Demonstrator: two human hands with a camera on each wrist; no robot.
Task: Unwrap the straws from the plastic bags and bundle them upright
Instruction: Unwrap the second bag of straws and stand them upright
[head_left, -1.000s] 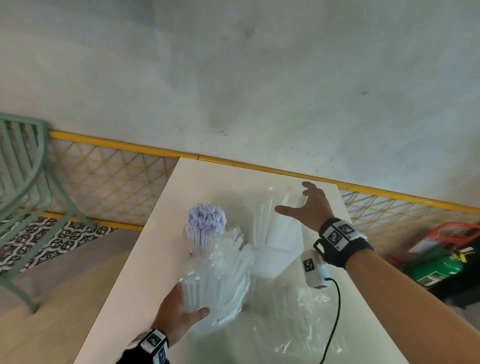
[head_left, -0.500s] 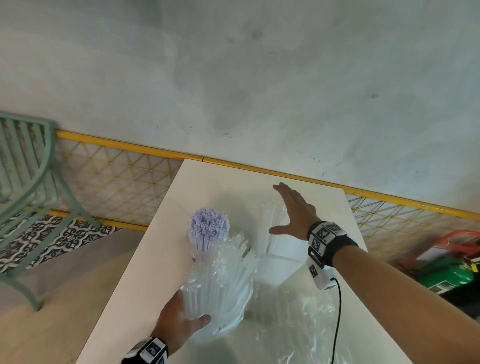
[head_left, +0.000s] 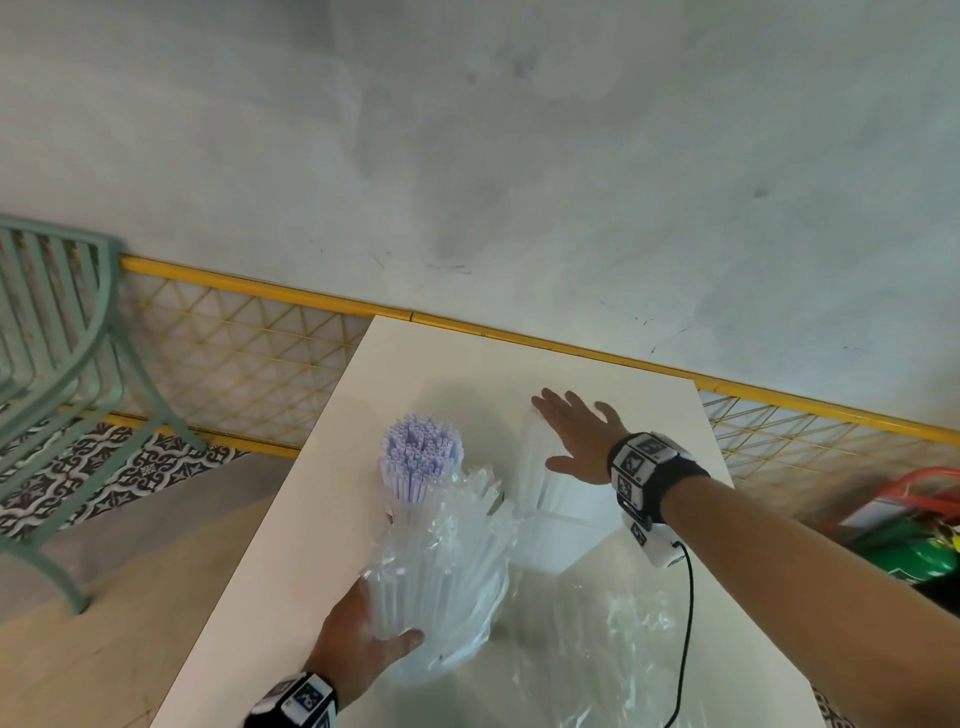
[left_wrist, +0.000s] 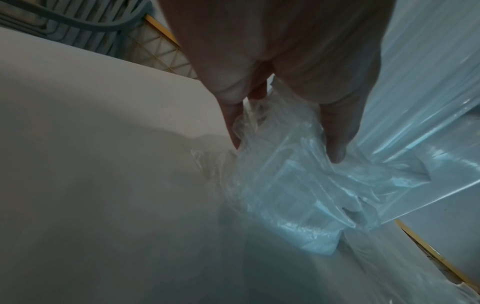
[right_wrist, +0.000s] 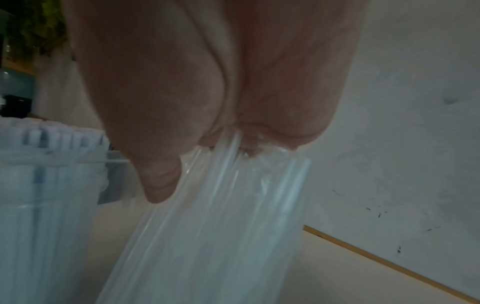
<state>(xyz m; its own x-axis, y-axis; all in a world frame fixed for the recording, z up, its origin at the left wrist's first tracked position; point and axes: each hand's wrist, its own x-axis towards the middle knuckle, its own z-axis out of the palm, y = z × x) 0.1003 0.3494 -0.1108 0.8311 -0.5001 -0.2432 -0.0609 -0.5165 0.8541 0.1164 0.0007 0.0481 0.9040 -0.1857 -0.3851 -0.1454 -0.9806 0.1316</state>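
Note:
On the white table (head_left: 467, 364) my left hand (head_left: 358, 639) grips the lower part of a clear plastic bag of translucent straws (head_left: 447, 561), thumb curled round its front; in the left wrist view the fingers (left_wrist: 335, 127) dig into the crinkled bag (left_wrist: 298, 181). Behind it stands an upright bundle of lilac straws (head_left: 420, 457). My right hand (head_left: 576, 436) lies flat, fingers straight, on the tops of clear straws (head_left: 535, 467) standing in a clear square container (head_left: 566, 535). The right wrist view shows the palm (right_wrist: 233, 102) pressing on those straw ends (right_wrist: 233, 185).
Loose empty plastic wrap (head_left: 623, 639) lies on the table at the near right, with a black cable (head_left: 685, 623) hanging from my right wrist. A green metal chair (head_left: 57, 374) stands left of the table. A grey wall with a yellow rail (head_left: 519, 338) runs behind.
My right hand has swung left and turned palm-down onto the tops of the clear straws in the container. The left hand keeps its grip on the bagged straws.

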